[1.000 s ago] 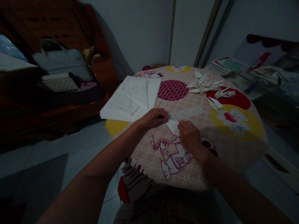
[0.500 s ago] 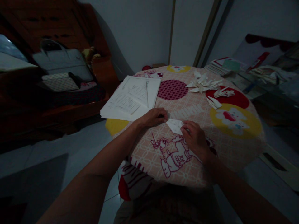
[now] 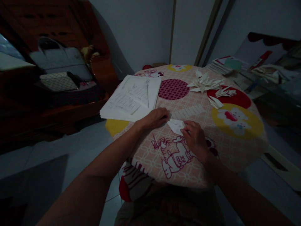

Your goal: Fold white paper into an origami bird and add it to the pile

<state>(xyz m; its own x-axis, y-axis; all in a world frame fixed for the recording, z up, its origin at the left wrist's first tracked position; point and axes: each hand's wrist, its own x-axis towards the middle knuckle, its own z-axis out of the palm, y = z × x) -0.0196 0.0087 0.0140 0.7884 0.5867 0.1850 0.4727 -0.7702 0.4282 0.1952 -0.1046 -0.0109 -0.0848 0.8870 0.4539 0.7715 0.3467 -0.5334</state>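
A small folded piece of white paper [image 3: 176, 125] lies on the patterned tablecloth [image 3: 188, 163] of a round table. My left hand [image 3: 155, 118] rests curled on the cloth with its fingertips pressed on the paper's left corner. My right hand [image 3: 195, 138] lies over the paper's right edge, fingers bent and pressing it down. Both hands are closed on the paper.
A stack of printed sheets [image 3: 133, 98] lies at the table's left. Several folded paper figures [image 3: 204, 83] and smaller ones [image 3: 219, 97] sit at the far right. A grey bag [image 3: 60, 61] rests on a wooden bench to the left. Papers clutter a shelf [image 3: 258, 72] at the right.
My right hand slid right and down along the paper, uncovering more of it. My left hand stayed on the left corner. The view shifted slightly.
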